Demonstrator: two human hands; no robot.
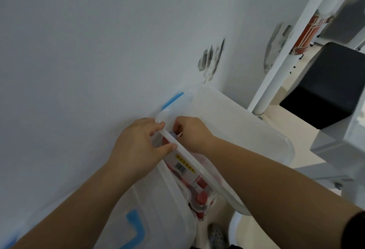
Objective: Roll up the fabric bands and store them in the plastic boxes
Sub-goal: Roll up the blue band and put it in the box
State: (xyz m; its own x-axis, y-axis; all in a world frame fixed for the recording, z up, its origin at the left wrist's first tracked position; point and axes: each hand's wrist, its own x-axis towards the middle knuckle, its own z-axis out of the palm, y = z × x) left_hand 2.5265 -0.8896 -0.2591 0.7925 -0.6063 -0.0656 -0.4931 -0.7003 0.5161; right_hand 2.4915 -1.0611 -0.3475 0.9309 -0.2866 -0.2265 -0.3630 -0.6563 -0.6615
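Observation:
A translucent plastic box (197, 171) stands against the white wall, and its clear lid (233, 122) is tilted up behind it. My left hand (138, 148) grips the box's near rim from the wall side, thumb and fingers closed over the edge. My right hand (192, 133) reaches in between lid and rim, with its fingers pinched on a small blue-and-white thing (176, 134) that is too hidden to identify. Red items (200, 196) and a barcode label (181, 166) show through the box wall. No loose fabric band is in view.
A second translucent box with a blue latch (136, 227) sits at the lower left. Another blue latch (173, 98) lies against the wall. A white table leg (276, 70), a black cube (331, 84) and grey furniture (335, 146) stand to the right.

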